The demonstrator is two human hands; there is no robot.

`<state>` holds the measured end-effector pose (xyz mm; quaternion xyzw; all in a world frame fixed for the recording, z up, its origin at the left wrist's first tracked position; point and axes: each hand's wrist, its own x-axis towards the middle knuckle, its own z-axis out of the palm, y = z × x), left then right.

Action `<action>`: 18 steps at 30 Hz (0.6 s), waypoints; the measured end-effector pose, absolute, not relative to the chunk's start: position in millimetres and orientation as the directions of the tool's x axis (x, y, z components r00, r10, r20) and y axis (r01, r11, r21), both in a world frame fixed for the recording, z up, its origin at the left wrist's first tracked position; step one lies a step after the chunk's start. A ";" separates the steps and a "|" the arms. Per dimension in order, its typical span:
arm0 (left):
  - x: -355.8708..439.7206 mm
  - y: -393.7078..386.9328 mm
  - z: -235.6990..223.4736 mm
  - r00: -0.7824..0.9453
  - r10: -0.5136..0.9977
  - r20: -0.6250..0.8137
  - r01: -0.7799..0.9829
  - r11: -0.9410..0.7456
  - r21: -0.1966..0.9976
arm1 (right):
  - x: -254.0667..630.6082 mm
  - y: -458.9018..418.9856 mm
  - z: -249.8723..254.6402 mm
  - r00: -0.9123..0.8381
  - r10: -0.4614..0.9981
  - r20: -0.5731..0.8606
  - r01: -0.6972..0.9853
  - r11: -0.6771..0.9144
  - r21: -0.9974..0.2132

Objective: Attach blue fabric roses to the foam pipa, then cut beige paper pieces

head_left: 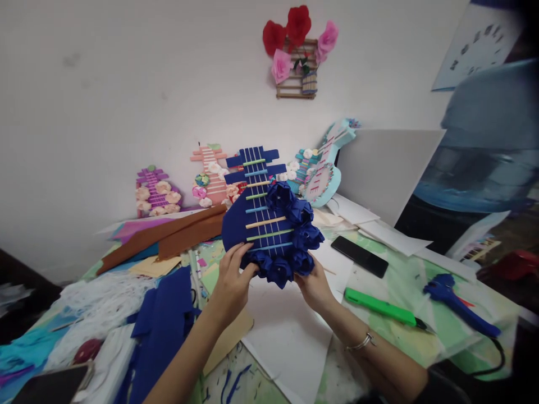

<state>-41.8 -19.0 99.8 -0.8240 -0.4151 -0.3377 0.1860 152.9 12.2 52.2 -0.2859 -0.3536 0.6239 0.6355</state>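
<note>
Both of my hands hold up a blue paper craft guitar (236, 219) above the table, its neck pointing up. Blue paper flowers (281, 268) run along its bottom and right side, and coloured sticks (263, 223) cross its white strings. My left hand (233, 275) pinches the lower left edge, thumb near the flowers. At the lower right, my right hand (314, 286) grips the edge, its fingers partly hidden behind the flowers. Below lie white paper sheets (290, 342).
Right of my hands are a black phone (360, 256), a green utility knife (381, 307) and a blue glue gun (461, 306). On the left lie blue paper (164, 320), brown paper (185, 235) and white string (101, 303). More craft guitars (158, 191) lean against the wall.
</note>
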 end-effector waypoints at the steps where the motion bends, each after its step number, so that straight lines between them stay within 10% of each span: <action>1: -41.4 -19.0 100.3 0.433 0.560 0.706 0.812 -0.582 -0.036 | 153.3 11.6 52.4 -0.029 0.995 0.092 -0.594 0.057 -0.802; 9: -40.2 -22.8 103.1 0.453 0.586 0.672 0.801 -0.598 -0.018 | 155.3 6.0 55.2 -0.044 0.996 0.081 -0.575 0.041 -0.817; 18: -43.4 -27.1 78.9 0.463 0.736 0.493 0.696 -0.647 0.312 | 184.2 -8.4 36.0 -0.162 0.980 -0.114 -0.464 -0.177 -0.868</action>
